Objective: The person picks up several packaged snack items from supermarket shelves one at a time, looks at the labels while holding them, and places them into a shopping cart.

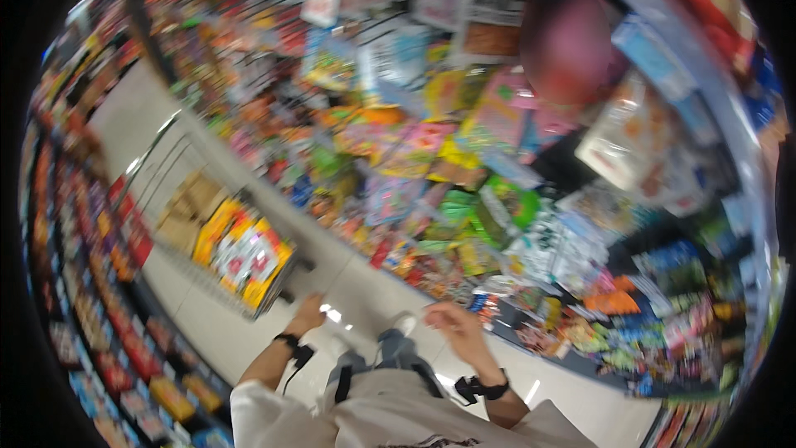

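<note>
My left hand (306, 316) hangs over the tiled floor beside a low wire shopping cart (161, 177). Blur hides how its fingers are held, and I see no object in it. Inside the cart lie a yellow package with a white and red print (245, 255) and a brown cardboard box (189, 208). In front of the snack shelves, my right hand (457, 326) is raised with its fingers loosely bent and apart, holding nothing. Small wrapped sweets (429, 274) on the lowest shelf are nearest to it. Both wrists wear black straps with small devices.
Shelves of bagged snacks (385, 143) run diagonally along the right side. Packaged goods (112, 323) fill another shelf on the left. Between them is a pale tiled aisle floor (205, 298). Clear plastic packs (628, 130) hang at upper right.
</note>
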Action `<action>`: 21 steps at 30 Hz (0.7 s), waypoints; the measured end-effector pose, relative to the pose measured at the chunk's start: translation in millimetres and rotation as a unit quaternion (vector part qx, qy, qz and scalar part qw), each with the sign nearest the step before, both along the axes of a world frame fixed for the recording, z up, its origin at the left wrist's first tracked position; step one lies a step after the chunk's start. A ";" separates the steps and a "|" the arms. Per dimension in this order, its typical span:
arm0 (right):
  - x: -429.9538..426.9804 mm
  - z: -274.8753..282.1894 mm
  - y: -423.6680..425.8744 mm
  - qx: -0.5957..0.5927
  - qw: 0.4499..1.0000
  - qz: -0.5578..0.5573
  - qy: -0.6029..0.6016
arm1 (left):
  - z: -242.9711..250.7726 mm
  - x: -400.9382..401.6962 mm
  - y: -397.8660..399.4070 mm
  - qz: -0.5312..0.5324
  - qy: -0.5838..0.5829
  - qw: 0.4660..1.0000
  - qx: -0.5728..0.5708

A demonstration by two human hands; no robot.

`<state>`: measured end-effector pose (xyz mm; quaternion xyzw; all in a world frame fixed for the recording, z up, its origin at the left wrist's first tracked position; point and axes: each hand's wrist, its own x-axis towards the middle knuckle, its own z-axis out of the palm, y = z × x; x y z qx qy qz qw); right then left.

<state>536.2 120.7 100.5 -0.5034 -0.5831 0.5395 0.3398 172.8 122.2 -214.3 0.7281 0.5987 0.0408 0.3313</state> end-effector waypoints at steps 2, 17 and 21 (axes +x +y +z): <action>-13.4 -23.0 -10.9 0.000 0.999 0.027 -0.028 | -46.8 -55.7 -9.3 0.041 0.122 0.991 0.046; -0.7 -121.4 -175.8 -0.082 0.970 -0.111 -0.199 | -102.7 -139.2 -6.1 0.312 -0.006 0.950 -0.024; 0.8 -131.2 -188.0 -0.095 0.971 -0.128 -0.178 | -103.6 -141.7 -7.5 0.295 0.039 0.953 -0.055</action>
